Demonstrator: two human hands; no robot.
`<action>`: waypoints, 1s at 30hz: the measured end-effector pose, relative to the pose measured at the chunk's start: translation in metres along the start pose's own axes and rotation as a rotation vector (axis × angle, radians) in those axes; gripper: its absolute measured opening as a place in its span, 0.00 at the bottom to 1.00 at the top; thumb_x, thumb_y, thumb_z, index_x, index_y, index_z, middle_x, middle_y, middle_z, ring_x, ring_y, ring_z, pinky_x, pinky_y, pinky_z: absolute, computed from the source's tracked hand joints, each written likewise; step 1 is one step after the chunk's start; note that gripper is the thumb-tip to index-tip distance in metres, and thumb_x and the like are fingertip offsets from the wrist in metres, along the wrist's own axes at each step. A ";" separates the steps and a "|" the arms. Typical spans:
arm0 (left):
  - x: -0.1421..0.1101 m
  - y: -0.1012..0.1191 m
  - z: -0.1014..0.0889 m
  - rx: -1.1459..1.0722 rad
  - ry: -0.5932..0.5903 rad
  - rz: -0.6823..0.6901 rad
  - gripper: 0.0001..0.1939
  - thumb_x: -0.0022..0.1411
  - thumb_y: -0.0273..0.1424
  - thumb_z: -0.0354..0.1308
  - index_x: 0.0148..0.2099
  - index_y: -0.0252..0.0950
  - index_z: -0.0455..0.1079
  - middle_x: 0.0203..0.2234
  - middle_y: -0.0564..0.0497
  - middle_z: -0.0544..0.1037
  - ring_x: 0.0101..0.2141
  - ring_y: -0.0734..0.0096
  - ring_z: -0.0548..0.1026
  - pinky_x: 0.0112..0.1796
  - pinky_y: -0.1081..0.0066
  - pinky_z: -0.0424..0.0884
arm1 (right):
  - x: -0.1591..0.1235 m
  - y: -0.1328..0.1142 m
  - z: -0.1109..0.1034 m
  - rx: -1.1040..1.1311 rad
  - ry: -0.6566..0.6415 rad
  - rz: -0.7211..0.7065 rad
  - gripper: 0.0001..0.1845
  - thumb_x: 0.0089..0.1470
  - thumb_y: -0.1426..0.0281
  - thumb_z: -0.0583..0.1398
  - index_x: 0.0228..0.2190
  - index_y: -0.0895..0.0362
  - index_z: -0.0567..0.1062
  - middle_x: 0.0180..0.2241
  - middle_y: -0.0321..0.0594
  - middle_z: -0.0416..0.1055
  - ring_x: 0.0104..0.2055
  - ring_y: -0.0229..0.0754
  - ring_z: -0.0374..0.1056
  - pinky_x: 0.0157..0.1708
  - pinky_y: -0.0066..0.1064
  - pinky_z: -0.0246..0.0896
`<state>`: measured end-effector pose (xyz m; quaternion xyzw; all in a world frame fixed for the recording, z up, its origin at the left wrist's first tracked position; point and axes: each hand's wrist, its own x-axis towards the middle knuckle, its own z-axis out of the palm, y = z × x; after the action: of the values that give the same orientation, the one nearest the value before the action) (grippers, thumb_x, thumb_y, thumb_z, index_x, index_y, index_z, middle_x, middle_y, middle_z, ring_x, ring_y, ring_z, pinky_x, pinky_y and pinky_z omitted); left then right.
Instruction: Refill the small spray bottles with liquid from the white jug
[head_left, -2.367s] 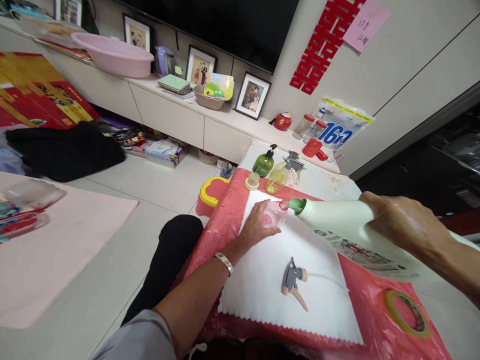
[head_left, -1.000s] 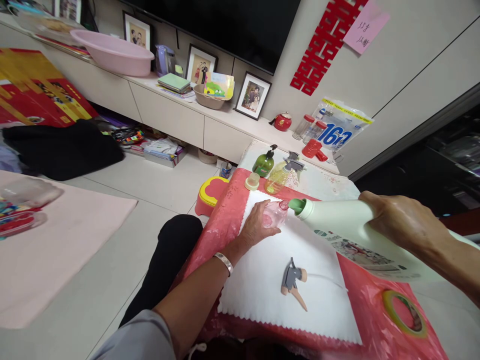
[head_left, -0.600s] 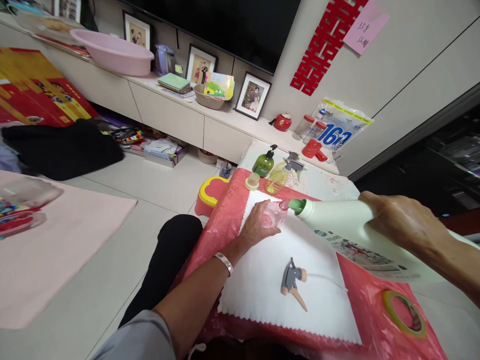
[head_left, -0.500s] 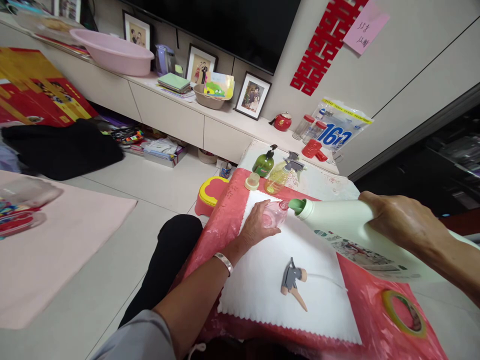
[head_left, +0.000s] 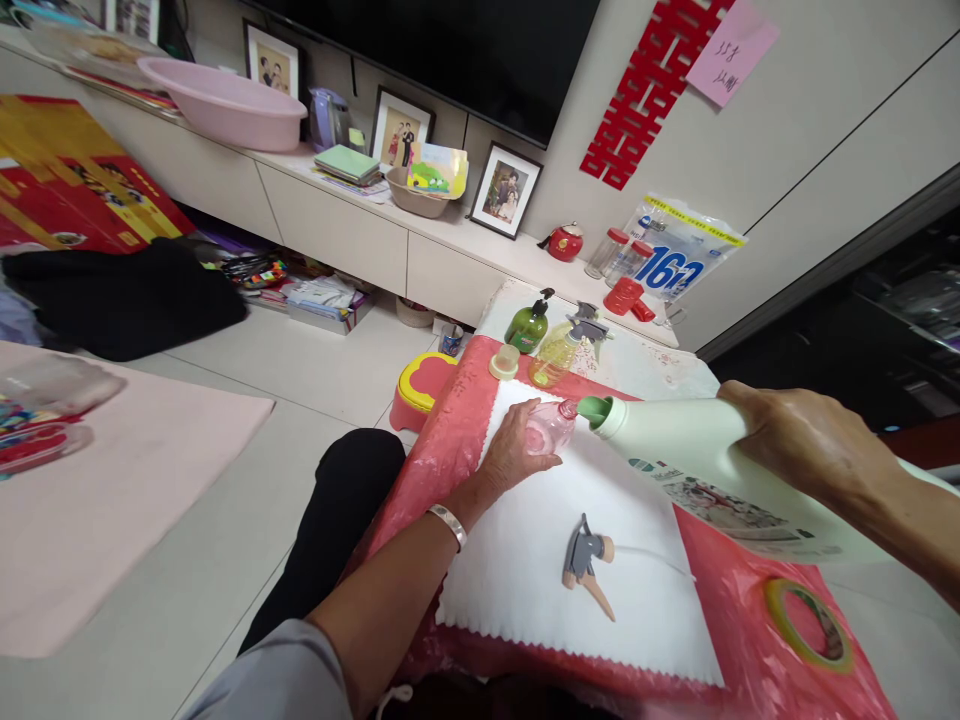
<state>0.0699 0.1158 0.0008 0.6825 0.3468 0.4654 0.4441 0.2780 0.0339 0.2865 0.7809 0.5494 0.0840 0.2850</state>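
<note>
The fingers of our left hand [head_left: 514, 450] curl around a clear, rounded pink bottle [head_left: 553, 432] mid-frame; our right hand [head_left: 791, 425] grips a smooth pale-green jug [head_left: 682, 430] at right, its spout [head_left: 594, 411] at the bottle's neck [head_left: 568, 410] (touching, we cannot tell). Below lies a zigzag-edged white sheet [head_left: 525, 590].

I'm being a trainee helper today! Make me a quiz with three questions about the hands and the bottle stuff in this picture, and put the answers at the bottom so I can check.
1. True or false: the grey-and-peach plastic spray trigger lies on the white, wavy-edged sheet.
2. Which holds the big, pale-green plastic jug: (a) left hand only, (b) right hand only, (c) both hands?
3. Fill in the colour: the left hand holds a small, rounded, see-through ____ plastic bottle.

Key: 1. True. 2. (b), the right hand. 3. Pink.
</note>
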 end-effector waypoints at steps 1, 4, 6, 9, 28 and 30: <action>0.000 0.000 0.000 0.000 -0.001 -0.001 0.51 0.42 0.33 0.78 0.65 0.42 0.56 0.60 0.40 0.67 0.62 0.44 0.67 0.62 0.46 0.64 | 0.000 0.000 0.000 -0.001 0.002 -0.004 0.09 0.51 0.70 0.54 0.37 0.48 0.67 0.33 0.37 0.70 0.33 0.47 0.67 0.29 0.33 0.52; -0.001 0.000 0.000 0.002 0.004 -0.003 0.51 0.42 0.33 0.78 0.65 0.42 0.56 0.59 0.41 0.67 0.62 0.45 0.67 0.62 0.46 0.64 | 0.000 0.000 0.000 0.011 -0.001 -0.002 0.09 0.51 0.70 0.54 0.37 0.49 0.67 0.33 0.37 0.70 0.33 0.47 0.67 0.29 0.33 0.53; -0.001 0.000 0.001 0.003 0.008 -0.008 0.52 0.41 0.33 0.78 0.65 0.43 0.56 0.59 0.42 0.67 0.62 0.45 0.67 0.62 0.47 0.65 | 0.000 -0.001 -0.001 0.010 0.001 0.006 0.09 0.51 0.70 0.54 0.37 0.49 0.67 0.32 0.37 0.70 0.33 0.47 0.67 0.29 0.33 0.53; -0.001 0.000 0.001 0.003 0.004 -0.012 0.52 0.41 0.33 0.78 0.65 0.43 0.56 0.59 0.42 0.67 0.62 0.45 0.67 0.62 0.47 0.65 | 0.000 -0.001 -0.001 0.008 0.006 0.002 0.10 0.51 0.71 0.54 0.37 0.49 0.67 0.32 0.38 0.70 0.33 0.47 0.67 0.29 0.33 0.52; 0.000 -0.001 0.000 -0.002 0.000 0.005 0.52 0.41 0.32 0.78 0.65 0.41 0.56 0.59 0.40 0.67 0.62 0.45 0.66 0.62 0.46 0.64 | 0.003 0.004 0.005 0.015 0.022 -0.010 0.13 0.49 0.70 0.54 0.39 0.47 0.68 0.32 0.37 0.69 0.33 0.47 0.68 0.27 0.33 0.53; 0.000 -0.001 0.000 -0.006 0.003 0.006 0.52 0.41 0.32 0.78 0.65 0.41 0.56 0.59 0.40 0.67 0.62 0.45 0.66 0.62 0.46 0.64 | 0.003 0.003 0.005 0.020 0.019 -0.007 0.13 0.49 0.70 0.54 0.39 0.47 0.68 0.32 0.37 0.69 0.34 0.47 0.68 0.28 0.33 0.53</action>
<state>0.0700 0.1159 0.0000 0.6817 0.3440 0.4687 0.4441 0.2839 0.0344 0.2837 0.7810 0.5556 0.0850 0.2722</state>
